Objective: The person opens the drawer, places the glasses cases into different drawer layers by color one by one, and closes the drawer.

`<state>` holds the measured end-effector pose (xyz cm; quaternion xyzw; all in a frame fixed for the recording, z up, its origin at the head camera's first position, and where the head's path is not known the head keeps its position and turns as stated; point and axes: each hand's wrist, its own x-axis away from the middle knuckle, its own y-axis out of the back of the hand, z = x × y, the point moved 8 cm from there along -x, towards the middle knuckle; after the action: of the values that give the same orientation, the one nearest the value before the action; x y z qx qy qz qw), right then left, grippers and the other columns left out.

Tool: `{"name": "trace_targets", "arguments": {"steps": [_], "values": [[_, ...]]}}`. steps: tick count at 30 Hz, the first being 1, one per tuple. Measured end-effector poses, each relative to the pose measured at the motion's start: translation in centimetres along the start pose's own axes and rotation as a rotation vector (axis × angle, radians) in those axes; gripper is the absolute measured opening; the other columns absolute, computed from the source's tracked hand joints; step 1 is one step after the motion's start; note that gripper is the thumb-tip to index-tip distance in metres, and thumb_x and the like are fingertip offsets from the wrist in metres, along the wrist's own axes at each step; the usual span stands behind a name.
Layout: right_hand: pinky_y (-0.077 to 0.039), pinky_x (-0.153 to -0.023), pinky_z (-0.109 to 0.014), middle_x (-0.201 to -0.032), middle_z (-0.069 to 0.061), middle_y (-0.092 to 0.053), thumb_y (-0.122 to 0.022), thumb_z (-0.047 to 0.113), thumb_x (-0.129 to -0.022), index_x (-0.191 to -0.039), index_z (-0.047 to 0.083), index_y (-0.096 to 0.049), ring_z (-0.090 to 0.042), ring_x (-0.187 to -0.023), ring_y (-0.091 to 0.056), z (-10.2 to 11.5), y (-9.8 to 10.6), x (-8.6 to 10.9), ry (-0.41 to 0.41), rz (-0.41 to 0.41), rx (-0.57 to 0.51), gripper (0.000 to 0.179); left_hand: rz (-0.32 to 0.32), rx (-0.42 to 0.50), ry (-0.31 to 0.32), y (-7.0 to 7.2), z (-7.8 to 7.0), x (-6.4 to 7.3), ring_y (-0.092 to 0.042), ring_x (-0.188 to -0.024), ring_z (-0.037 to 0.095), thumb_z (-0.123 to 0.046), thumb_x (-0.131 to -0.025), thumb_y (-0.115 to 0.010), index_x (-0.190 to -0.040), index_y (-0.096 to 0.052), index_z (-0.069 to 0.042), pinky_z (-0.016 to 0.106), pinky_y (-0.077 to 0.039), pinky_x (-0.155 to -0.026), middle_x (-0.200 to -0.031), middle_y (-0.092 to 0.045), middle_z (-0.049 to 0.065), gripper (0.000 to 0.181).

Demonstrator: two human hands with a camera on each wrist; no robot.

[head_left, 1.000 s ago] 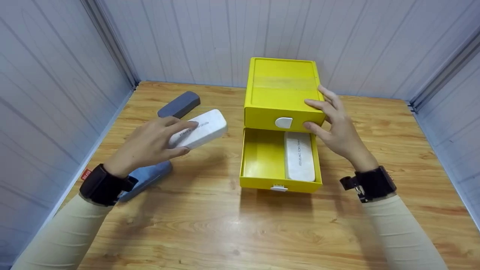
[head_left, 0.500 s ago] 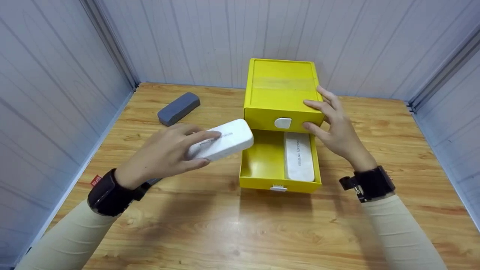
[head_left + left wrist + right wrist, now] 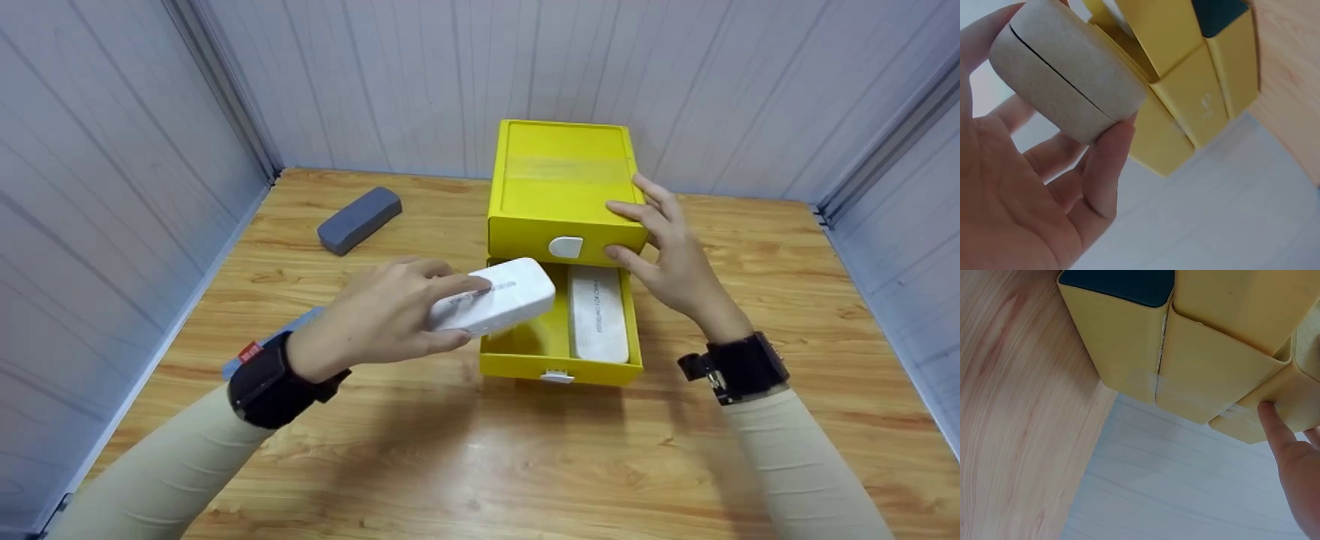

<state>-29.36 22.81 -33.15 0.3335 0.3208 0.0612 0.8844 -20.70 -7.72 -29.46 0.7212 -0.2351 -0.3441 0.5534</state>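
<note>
Head view: on a wooden table, the left hand, at 8 o'clock from centre, pinches a white case between thumb and fingers, one finger lying along the lettered top. The held case points toward 2 o'clock, its far end over the open lower drawer of a yellow box at 1 o'clock. A second white case, also lettered, lies in the drawer, just beside its 3 o'clock wall. The right hand, at 3 o'clock, grips the near corner of the box's upper section, thumb on the front, fingers spread over top and side. A gray case lies at 10 o'clock; a blue case, partly hidden by the left forearm, lies at 8.

Left wrist view: the held case, at 10 o'clock, shows a dark seam across its end, hidden from the head view, with bent fingers around it. At 1 o'clock, a dark panel on the box appears, likewise unseen from above.

Right wrist view: at 3 o'clock, one straight finger presses the box's side; a pale strip crosses the joints between sections.
</note>
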Motion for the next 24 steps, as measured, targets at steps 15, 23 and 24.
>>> {"name": "trace_targets", "arguments": {"steps": [15, 23, 24], "values": [[-0.05, -0.111, -0.038, -0.174, -0.008, -0.024, -0.078, 0.013, -0.098, -0.148, 0.013, -0.062, -0.031, -0.157, -0.031, 0.4, -0.5, -0.4, 0.006, -0.003, 0.012, 0.053, 0.087, -0.078, 0.035, -2.0, -1.3, -3.3, -0.064, -0.076, 0.022, -0.048, -0.092, -0.077, -0.138, -0.072, -0.023, 0.032, -0.051, -0.055, -0.104, -0.072, 0.01, 0.052], [-0.046, -0.102, -0.016, -0.174, -0.008, -0.025, -0.077, 0.013, -0.098, -0.148, 0.012, -0.062, -0.029, -0.148, -0.039, 0.6, -0.3, -0.3, 0.02, -0.001, 0.009, 0.052, 0.153, -0.165, 0.092, -2.8, -1.8, -5.1, -0.06, -0.075, 0.022, -0.051, -0.092, -0.072, -0.131, -0.074, -0.024, 0.034, -0.049, -0.052, -0.095, -0.068, 0.007, 0.048], [-0.046, -0.101, -0.016, -0.174, -0.008, -0.024, -0.077, 0.013, -0.098, -0.149, 0.012, -0.062, -0.029, -0.148, -0.039, 0.6, -0.3, -0.3, 0.019, 0.001, 0.009, 0.052, 0.159, -0.173, 0.094, -2.9, -1.9, -5.3, -0.06, -0.076, 0.022, -0.051, -0.092, -0.072, -0.129, -0.074, -0.023, 0.035, -0.049, -0.053, -0.094, -0.068, 0.007, 0.047]]}}
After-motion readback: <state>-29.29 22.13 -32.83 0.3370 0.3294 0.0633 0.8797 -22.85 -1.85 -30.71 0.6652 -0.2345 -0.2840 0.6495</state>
